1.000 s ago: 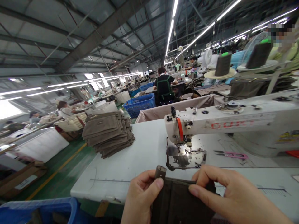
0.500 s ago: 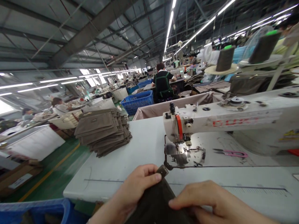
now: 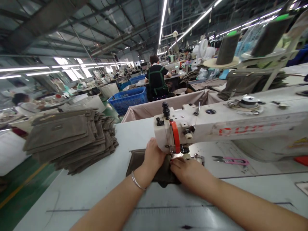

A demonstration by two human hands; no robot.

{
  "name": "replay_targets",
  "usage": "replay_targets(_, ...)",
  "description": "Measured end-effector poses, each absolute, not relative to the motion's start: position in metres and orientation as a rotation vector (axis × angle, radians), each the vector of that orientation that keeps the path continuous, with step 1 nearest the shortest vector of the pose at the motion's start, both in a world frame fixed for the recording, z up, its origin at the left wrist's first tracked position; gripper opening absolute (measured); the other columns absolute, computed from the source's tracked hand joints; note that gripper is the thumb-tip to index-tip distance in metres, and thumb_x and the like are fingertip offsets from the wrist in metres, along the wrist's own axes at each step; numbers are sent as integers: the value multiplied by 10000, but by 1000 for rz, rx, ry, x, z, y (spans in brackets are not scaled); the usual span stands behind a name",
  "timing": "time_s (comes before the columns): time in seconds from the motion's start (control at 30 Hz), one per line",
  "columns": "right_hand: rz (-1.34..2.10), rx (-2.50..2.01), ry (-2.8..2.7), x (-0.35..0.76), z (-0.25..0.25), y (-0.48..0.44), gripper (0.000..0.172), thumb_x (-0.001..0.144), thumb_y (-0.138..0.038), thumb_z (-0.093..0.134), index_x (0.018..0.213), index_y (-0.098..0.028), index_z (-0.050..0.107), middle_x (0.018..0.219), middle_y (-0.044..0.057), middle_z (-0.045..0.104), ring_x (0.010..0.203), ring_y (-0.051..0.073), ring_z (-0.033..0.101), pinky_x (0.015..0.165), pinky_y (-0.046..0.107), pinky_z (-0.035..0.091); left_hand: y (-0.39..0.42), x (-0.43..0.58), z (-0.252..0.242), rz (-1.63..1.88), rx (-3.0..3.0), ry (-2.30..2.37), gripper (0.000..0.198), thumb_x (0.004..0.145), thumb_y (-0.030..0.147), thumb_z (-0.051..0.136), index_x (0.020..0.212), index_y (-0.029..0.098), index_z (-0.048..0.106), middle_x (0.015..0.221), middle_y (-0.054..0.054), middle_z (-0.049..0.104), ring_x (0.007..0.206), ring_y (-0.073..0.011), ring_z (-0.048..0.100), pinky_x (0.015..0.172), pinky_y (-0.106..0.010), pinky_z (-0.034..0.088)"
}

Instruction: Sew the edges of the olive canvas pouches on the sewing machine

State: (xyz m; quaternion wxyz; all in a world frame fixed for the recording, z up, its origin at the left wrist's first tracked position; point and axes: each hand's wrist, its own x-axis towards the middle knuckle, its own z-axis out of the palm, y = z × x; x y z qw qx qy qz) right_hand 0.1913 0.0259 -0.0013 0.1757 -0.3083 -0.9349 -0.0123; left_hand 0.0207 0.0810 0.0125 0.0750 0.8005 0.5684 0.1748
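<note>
A dark brown fabric piece (image 3: 137, 159) lies flat on the white table under the head of a white sewing machine (image 3: 216, 126). My left hand (image 3: 154, 157), with a thin silver bracelet on the wrist, presses down on the fabric just left of the needle. My right hand (image 3: 190, 171) rests on the fabric right in front of the presser foot, fingertips pointing at the needle. Both hands lie on the cloth with the fingers largely hidden or curled over it.
A tall stack of grey-brown fabric pieces (image 3: 69, 136) sits at the table's left. Pink thread snips (image 3: 231, 160) lie right of the needle. Thread cones (image 3: 227, 48) stand behind the machine. A blue basket (image 3: 127, 101) and a seated person in black (image 3: 156, 81) are farther back.
Both hands have carried the fabric piece from the table's near edge forward to the machine and laid it flat under the needle. The view has moved closer and lower.
</note>
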Motion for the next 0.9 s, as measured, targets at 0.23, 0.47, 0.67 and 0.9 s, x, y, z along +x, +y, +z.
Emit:
replay_targets(0.23, 22, -826, -2592, 208, -19, 11, 176, 875, -67, 534, 977, -158, 645, 1062, 77, 683, 981, 218, 623, 849, 365, 504, 27, 13, 0, 452, 2585, 1482, 197, 918, 153, 546, 1084, 181, 649, 1090, -83, 641, 1067, -247, 564, 974, -410, 443)
replay_targets(0.47, 41, -850, -2551, 203, -17, 10, 172, 855, -75, 535, 948, -163, 651, 1051, 83, 687, 990, 235, 626, 787, 362, 512, 30, 0, -1, 428, 2685, 1282, 325, 925, 112, 504, 1237, 187, 557, 1215, -77, 601, 1156, -228, 538, 1042, -409, 432)
replay_targets(0.67, 83, -799, -2544, 206, -18, 7, 181, 886, -76, 508, 962, -160, 649, 1051, 67, 689, 984, 207, 623, 839, 338, 493, 28, 4, 1, 470, 2693, 1280, 305, 931, 112, 483, 1218, 179, 562, 1204, -77, 611, 1137, -228, 541, 1030, -391, 421)
replay_targets(0.9, 291, -847, -2477, 211, -21, 14, 216, 883, -56, 481, 917, -206, 633, 1011, 22, 671, 969, 195, 600, 911, 380, 440, 21, 13, 3, 397, 2751, 1277, 270, 928, 77, 439, 1141, 162, 584, 1176, -84, 625, 1141, -257, 530, 1000, -423, 410)
